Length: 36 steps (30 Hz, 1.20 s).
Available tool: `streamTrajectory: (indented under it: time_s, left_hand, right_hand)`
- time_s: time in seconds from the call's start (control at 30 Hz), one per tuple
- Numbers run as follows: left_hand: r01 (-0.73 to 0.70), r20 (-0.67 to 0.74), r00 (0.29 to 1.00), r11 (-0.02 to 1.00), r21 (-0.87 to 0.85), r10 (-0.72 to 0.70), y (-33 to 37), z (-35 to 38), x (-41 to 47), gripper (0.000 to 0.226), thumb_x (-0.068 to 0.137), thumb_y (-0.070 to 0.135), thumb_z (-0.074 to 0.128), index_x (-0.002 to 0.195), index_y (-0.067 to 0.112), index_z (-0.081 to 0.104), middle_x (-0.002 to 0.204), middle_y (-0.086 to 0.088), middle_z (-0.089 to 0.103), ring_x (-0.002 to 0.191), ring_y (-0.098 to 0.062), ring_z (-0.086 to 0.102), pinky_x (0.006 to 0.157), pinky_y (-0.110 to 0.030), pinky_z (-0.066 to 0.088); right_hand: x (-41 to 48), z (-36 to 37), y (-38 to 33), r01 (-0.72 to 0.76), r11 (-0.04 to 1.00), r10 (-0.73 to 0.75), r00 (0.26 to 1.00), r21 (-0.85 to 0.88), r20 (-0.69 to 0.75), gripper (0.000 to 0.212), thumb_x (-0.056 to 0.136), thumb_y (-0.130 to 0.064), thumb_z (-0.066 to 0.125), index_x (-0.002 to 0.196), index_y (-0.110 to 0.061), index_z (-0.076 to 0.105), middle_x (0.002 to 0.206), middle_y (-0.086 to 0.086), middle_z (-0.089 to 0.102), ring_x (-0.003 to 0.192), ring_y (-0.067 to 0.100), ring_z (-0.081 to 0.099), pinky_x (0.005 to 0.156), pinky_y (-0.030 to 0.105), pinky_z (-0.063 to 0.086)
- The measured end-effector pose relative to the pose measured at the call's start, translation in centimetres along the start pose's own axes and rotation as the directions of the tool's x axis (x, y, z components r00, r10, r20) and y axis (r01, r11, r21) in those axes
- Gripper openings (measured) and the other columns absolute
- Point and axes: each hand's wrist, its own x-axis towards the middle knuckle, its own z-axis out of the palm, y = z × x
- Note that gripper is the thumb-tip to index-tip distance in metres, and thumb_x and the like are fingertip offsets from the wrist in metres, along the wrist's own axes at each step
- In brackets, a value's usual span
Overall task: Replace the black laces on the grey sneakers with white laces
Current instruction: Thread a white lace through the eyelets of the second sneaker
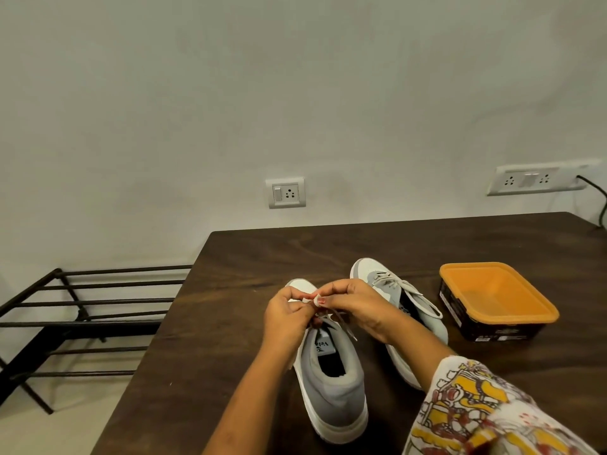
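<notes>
both hands were raised over the near grey sneaker (331, 382); left hand (286, 311) and right hand (353, 302) fingers were pinched on the white lace (316, 301).

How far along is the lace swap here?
Done: the far sneaker carries tied white laces. In hand: the left hand and right hand pinch a white lace over the near sneaker. Left: finishing and tying that one. No black laces are in view.
</notes>
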Motion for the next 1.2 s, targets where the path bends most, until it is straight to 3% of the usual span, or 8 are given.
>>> streamTrajectory:
  time_s: [0.1, 0.23, 0.47, 0.6, 0.73, 0.87, 1.03, 1.2]
  left_hand:
    - [-0.027, -0.050, 0.998, 1.000, 0.014, 0.028, 0.0, 0.1, 0.1, 0.016, 0.081, -0.003, 0.068, 0.076, 0.005, 0.055, 0.051, -0.006, 0.063, 0.053, -0.018, 0.062, 0.064, -0.036, 0.056]
    - [-0.035, -0.099, 0.994, 0.999, -0.003, 0.035, -0.3, 0.2, 0.3, 0.018, 0.079, -0.001, 0.071, 0.071, 0.004, 0.056, 0.065, -0.017, 0.069, 0.067, -0.032, 0.069, 0.070, -0.041, 0.059]
    - [-0.076, -0.004, 0.997, 0.997, -0.019, 0.076, 0.0, 0.3, -0.1, 0.011, 0.081, -0.005, 0.068, 0.077, 0.002, 0.061, 0.074, -0.017, 0.072, 0.070, -0.024, 0.070, 0.072, -0.032, 0.057]
    - [-0.093, -0.042, 0.995, 0.995, 0.041, 0.095, -0.1, 0.1, -0.1, 0.010, 0.082, -0.001, 0.068, 0.076, 0.005, 0.062, 0.072, -0.016, 0.071, 0.071, -0.027, 0.070, 0.072, -0.036, 0.058]
    - [-0.117, -0.120, 0.984, 0.988, 0.104, 0.129, -0.2, -0.1, -0.1, 0.009, 0.083, 0.004, 0.069, 0.079, 0.005, 0.061, 0.068, -0.009, 0.071, 0.068, -0.018, 0.069, 0.065, -0.026, 0.056]
    - [-0.114, -0.109, 0.986, 0.987, 0.116, 0.127, -0.4, -0.3, 0.2, 0.009, 0.083, 0.005, 0.068, 0.079, 0.005, 0.061, 0.067, -0.008, 0.070, 0.067, -0.019, 0.068, 0.067, -0.031, 0.057]
    - [-0.104, -0.066, 0.992, 0.988, 0.116, 0.112, -0.6, -0.5, 0.4, 0.009, 0.085, 0.004, 0.066, 0.080, 0.006, 0.060, 0.073, -0.013, 0.071, 0.072, -0.025, 0.070, 0.067, -0.035, 0.057]
    - [-0.080, -0.006, 0.997, 0.996, 0.042, 0.081, 0.0, -0.9, 0.5, 0.015, 0.086, -0.001, 0.064, 0.074, 0.005, 0.057, 0.064, -0.008, 0.069, 0.060, -0.013, 0.065, 0.055, -0.022, 0.050]
  right_hand:
    - [0.2, 0.3, 0.1, 0.013, 1.000, -0.015, 0.999, -0.027, -0.051, 0.015, 0.089, -0.006, 0.063, 0.099, 0.001, 0.070, 0.084, 0.011, 0.070, 0.075, 0.015, 0.067, 0.069, 0.021, 0.054]
    - [0.8, 0.6, 0.5, -0.035, 0.999, 0.030, 0.994, -0.039, -0.107, 0.020, 0.097, -0.015, 0.053, 0.086, -0.013, 0.070, 0.081, 0.009, 0.070, 0.075, 0.019, 0.065, 0.072, 0.028, 0.054]
    - [2.2, 1.2, 1.3, -0.157, 0.976, 0.079, 0.904, -0.154, -0.420, 0.033, 0.095, -0.019, 0.049, 0.064, -0.016, 0.059, 0.064, 0.007, 0.058, 0.061, 0.023, 0.056, 0.067, 0.042, 0.054]
    - [2.0, 1.8, 1.1, -0.155, 0.971, 0.075, 0.920, -0.182, -0.384, 0.016, 0.089, -0.009, 0.056, 0.076, -0.014, 0.066, 0.068, 0.005, 0.063, 0.057, 0.014, 0.058, 0.053, 0.025, 0.048]
    - [1.5, 1.5, 0.4, -0.131, 0.969, 0.087, 0.974, -0.208, -0.210, 0.022, 0.085, 0.002, 0.052, 0.085, -0.004, 0.073, 0.075, 0.010, 0.069, 0.067, 0.015, 0.063, 0.064, 0.027, 0.052]
    - [1.0, 1.1, 0.0, -0.149, 0.975, 0.140, 0.988, -0.166, -0.066, 0.017, 0.081, 0.005, 0.054, 0.087, 0.011, 0.068, 0.070, 0.015, 0.061, 0.063, 0.016, 0.057, 0.062, 0.025, 0.048]
    - [1.2, 1.1, 0.1, -0.141, 0.944, 0.136, 0.990, -0.298, -0.035, 0.021, 0.073, -0.001, 0.070, 0.090, 0.010, 0.069, 0.085, 0.022, 0.066, 0.080, 0.024, 0.064, 0.084, 0.041, 0.055]
    - [1.4, 1.1, 0.2, -0.105, 0.890, 0.119, 0.993, -0.444, 0.004, 0.025, 0.072, -0.013, 0.077, 0.093, 0.000, 0.072, 0.093, 0.020, 0.071, 0.090, 0.029, 0.068, 0.088, 0.044, 0.056]
